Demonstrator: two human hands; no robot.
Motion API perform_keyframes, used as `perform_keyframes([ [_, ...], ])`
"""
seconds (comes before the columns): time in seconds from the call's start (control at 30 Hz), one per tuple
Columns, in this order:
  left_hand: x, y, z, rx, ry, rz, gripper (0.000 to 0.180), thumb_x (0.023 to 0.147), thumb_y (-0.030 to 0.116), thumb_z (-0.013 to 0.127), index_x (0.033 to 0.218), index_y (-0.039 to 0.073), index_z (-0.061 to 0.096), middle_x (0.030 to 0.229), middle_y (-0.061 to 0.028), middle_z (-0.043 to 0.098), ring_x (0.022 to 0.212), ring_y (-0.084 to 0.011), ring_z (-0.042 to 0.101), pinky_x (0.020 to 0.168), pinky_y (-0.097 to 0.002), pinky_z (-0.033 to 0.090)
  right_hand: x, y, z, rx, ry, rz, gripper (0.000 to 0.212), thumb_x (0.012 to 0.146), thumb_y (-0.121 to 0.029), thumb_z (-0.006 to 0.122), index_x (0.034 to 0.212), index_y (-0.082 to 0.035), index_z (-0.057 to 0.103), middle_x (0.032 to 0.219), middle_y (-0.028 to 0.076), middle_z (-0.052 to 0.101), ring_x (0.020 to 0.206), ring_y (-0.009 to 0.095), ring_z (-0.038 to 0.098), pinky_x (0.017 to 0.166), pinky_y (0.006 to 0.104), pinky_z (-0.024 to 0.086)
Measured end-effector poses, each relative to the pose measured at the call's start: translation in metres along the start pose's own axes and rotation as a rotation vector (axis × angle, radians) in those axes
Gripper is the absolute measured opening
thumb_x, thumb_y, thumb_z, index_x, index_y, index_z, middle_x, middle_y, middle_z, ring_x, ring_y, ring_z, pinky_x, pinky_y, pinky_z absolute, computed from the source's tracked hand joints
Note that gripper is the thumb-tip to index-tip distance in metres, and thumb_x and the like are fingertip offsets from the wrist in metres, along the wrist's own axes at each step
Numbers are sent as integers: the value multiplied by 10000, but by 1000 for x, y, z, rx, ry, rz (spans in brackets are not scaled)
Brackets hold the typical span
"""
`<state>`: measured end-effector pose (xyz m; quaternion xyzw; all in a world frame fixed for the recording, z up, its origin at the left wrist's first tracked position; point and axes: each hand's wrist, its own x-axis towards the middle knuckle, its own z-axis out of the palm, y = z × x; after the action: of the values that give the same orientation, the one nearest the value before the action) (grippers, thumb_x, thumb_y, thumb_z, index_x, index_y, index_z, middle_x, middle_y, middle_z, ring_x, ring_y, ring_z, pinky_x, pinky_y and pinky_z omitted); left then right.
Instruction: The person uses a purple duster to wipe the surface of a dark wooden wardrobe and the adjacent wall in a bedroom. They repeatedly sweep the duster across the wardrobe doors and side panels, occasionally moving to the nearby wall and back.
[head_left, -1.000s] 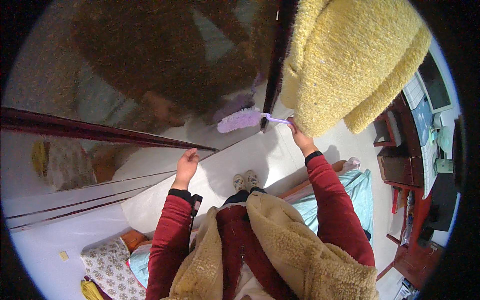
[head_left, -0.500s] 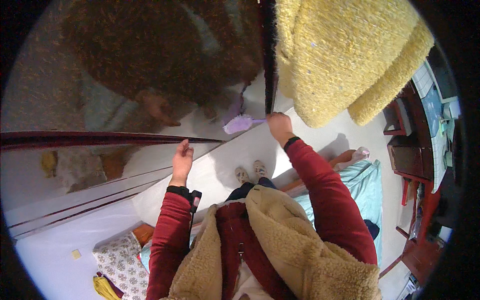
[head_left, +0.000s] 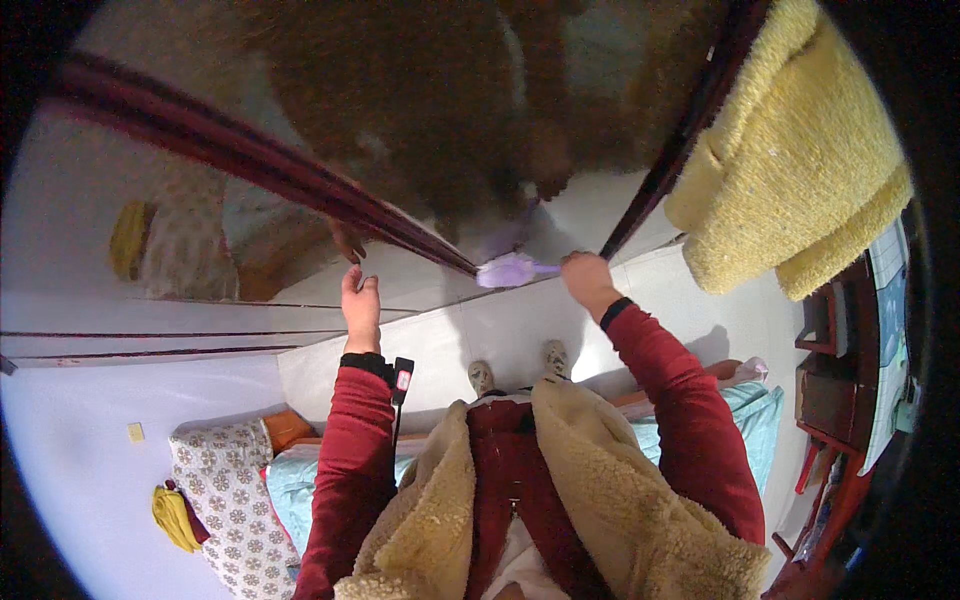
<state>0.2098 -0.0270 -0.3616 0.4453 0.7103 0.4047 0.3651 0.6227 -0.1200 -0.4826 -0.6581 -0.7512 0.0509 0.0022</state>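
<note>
My right hand (head_left: 588, 280) is closed around the handle of a lilac brush (head_left: 508, 271). The brush points left, its smooth back toward me. Pale bristles show along its far edge, close to the lower end of a dark red trim strip (head_left: 345, 205); I cannot tell if they touch it. Beyond it rises a glossy dark door panel (head_left: 420, 120) that mirrors the brush and my arms. My left hand (head_left: 361, 308) holds nothing, its fingers and thumb apart, close to the glossy surface left of the strip.
A fuzzy yellow cloth (head_left: 800, 165) hangs at the upper right. Behind me lies a bed with a patterned pillow (head_left: 225, 500) and a light blue sheet (head_left: 760, 420). Dark red furniture (head_left: 835, 400) stands at the right. My shoes (head_left: 482, 377) are on the pale floor.
My view has turned, so the panel's edges slant differently. The brush has rotated from bristles showing to its back showing and now sits nearer the trim strip. Its handle stays in my right hand.
</note>
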Motion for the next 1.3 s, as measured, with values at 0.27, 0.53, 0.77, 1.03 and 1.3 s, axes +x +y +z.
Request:
perform_keyframes([
  [0.27,44,-58,-84,-174,179,-44,537,943,91,642,1446,-16,488,1444,-176,563,1342,-267,529,1109,-366,421,31,-134,-154,521,491,-201,148,924,-139,659,1022,-32,689,948,149,700,846,363,682,719,453,553],
  [0.53,51,-85,-112,-392,160,-250,511,949,82,629,1439,11,500,1035,-43,639,872,-137,583,796,-301,496,70,-223,-202,792,493,-187,235,992,-214,625,1150,-39,625,993,194,687,906,408,668,769,485,538],
  [0.77,74,-116,-142,-209,98,-292,564,903,166,657,1437,37,526,1054,-39,685,921,-147,631,833,-305,507,66,-261,-82,60,-303,-122,198,946,-261,641,1045,-89,647,861,209,691,805,435,677,711,541,544],
  [1.03,108,-143,-158,-416,17,-253,719,895,152,664,1544,20,385,1219,-107,671,1021,-197,629,897,-338,499,54,-280,-276,404,404,-248,237,930,-186,688,1098,-22,650,937,194,673,850,406,664,737,488,542],
  [1.3,79,-58,-156,-680,78,-197,703,947,103,591,1583,7,305,1402,-149,586,1197,-220,592,1022,-327,457,77,-320,-321,989,597,-38,265,1068,-222,559,1244,-30,605,770,-17,562,620,90,527,545,270,433],
])
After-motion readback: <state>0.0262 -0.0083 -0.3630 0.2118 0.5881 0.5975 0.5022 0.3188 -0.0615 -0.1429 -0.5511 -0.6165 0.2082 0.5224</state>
